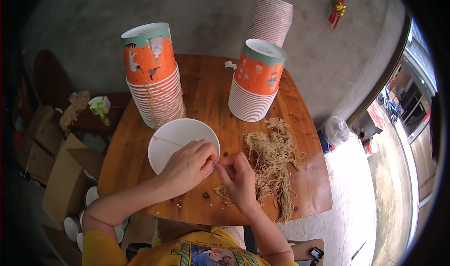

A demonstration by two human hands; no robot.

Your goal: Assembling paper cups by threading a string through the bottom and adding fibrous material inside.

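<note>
A white paper bucket stands on the wooden table in front of me, its open mouth facing up. A thin beige string runs from the bucket's left rim across the mouth to my left hand. That hand reaches over the bucket, its fingers closed on the string at the right rim. Close beside it, my right hand pinches the string with thumb and finger. The fingertips of both hands nearly meet, and the string's end between them is too small to make out. A tangled pile of beige strings lies right of my right hand.
Behind the bucket rises a stack of orange and white paper buckets, with strings hanging down it. Another stack stands at the back right, a wrapped one behind it. Left of the table, a cardboard box holds white buckets.
</note>
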